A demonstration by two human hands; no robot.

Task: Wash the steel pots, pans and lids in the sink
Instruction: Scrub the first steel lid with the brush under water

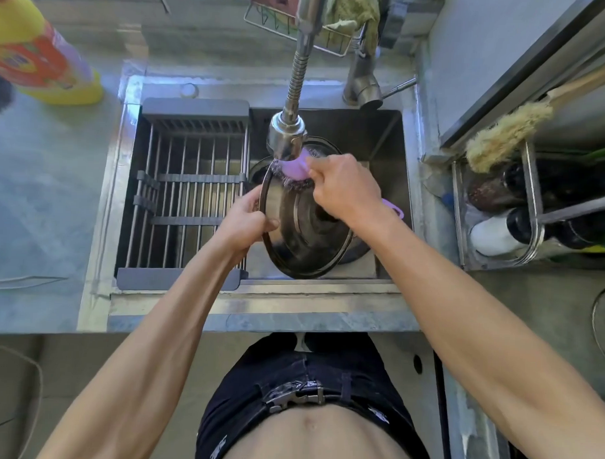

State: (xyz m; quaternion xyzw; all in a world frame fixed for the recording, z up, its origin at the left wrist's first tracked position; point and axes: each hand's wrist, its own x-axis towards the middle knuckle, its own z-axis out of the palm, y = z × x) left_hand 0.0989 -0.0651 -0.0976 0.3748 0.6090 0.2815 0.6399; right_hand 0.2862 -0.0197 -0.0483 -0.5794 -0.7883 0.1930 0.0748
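A round steel lid [304, 236] is held tilted over the sink [386, 136]. My left hand [246, 220] grips its left rim. My right hand [343, 189] holds a purple-handled steel scrubber [294, 172] against the lid's upper edge, right under the tap's spray head [285, 136]. The purple handle's end [394, 208] sticks out past my right wrist. Another steel pot or pan [326, 149] lies partly hidden below the lid in the basin.
A grey drain rack [189, 198] spans the sink's left half. A yellow detergent bottle [36, 48] stands on the left counter. At right, a wire holder [531, 216] with bottles and a brush [506, 133]. Tap lever [367, 90] and cloth basket [336, 21] behind.
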